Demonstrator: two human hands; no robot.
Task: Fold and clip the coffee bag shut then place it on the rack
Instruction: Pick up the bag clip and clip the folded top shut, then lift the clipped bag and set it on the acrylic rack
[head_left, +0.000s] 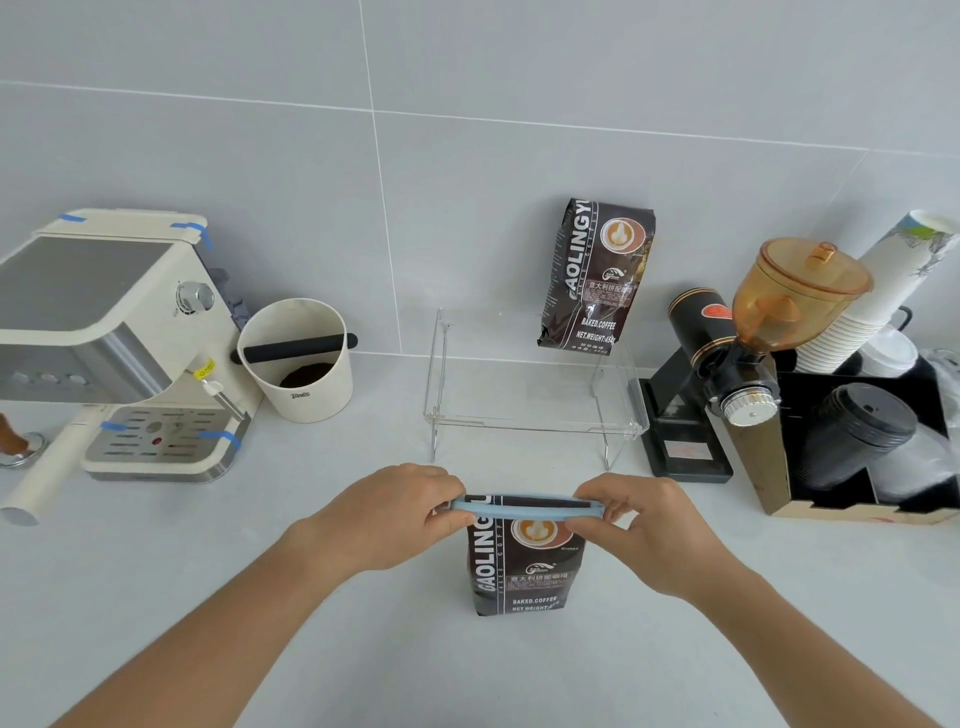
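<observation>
A dark brown coffee bag (522, 569) stands upright on the counter in front of me, its top folded over. A long light-blue clip (524, 508) lies across the folded top. My left hand (395, 512) pinches the clip's left end and my right hand (644, 525) pinches its right end, with the bag's top between them. Behind the bag stands a clear acrylic rack (535, 423). A second, same-looking coffee bag (595, 278) stands on the rack's back right, against the wall.
A cream espresso machine (119, 332) and a cream knock box (296, 358) stand at the left. A black grinder with an amber hopper (727, 358) is right of the rack. Stacked paper cups (878, 296) and black lids (857, 431) sit in a box at far right.
</observation>
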